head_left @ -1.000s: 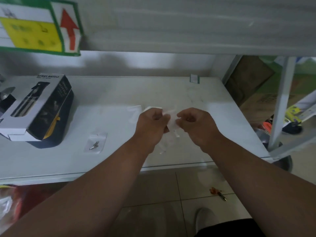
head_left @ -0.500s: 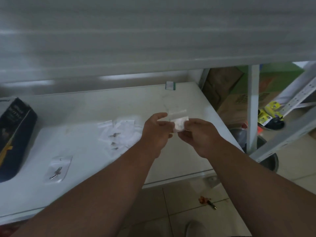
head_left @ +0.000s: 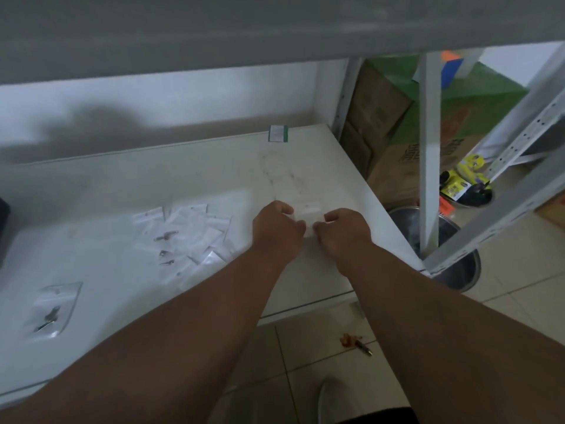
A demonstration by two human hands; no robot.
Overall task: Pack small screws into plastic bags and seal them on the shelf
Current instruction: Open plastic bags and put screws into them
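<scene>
A small clear plastic bag (head_left: pixel 308 220) is pinched between my left hand (head_left: pixel 276 229) and my right hand (head_left: pixel 344 229), low over the white shelf (head_left: pixel 214 166) near its right end. Both hands grip the bag's edges; what is inside it is hidden. Left of my hands lies a loose pile of empty clear bags (head_left: pixel 195 231) with a few small screws (head_left: pixel 166 237) on and beside them. A sealed bag with screws (head_left: pixel 52 310) rests near the shelf's front left.
The upper shelf board (head_left: pixel 275 22) hangs low overhead. A white upright post (head_left: pixel 429 148) and slanted brace stand at the right, with a metal bucket (head_left: pixel 458 264), cardboard boxes (head_left: pixel 394 166) and a small tool on the tiled floor (head_left: pixel 356 344).
The view has swung right, so the black box at the left is almost out of sight. My hands have lowered the bag toward the shelf surface, still gripping it.
</scene>
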